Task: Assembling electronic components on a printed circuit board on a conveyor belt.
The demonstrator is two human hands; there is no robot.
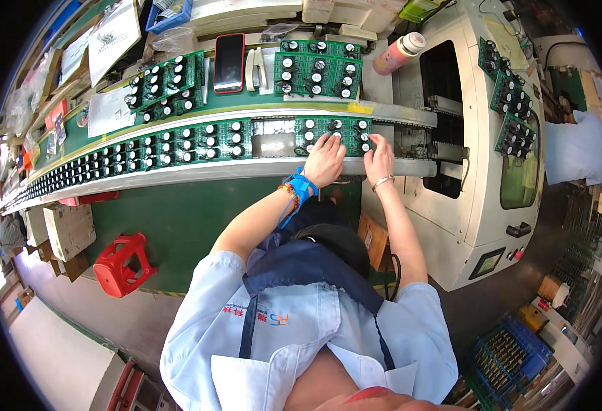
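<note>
A green circuit board (322,126) with white-topped round components lies on the conveyor, toward its right end. My left hand (324,162) reaches over the board's front edge, its bent fingers closed on the components there; the thumb is hard to make out. At the board's right edge, my right hand (380,162) is closed, with finger and thumb at the corner component. To the left, a bare gap in the conveyor separates this board from a long row of similar boards (208,142).
A white machine (479,226) with a dark opening stands at the conveyor's right end. Behind the conveyor are stacked boards (319,68), a red-edged phone (230,63) and a pink bottle (398,54). A red stool (123,264) stands at left; another person (579,147) is at far right.
</note>
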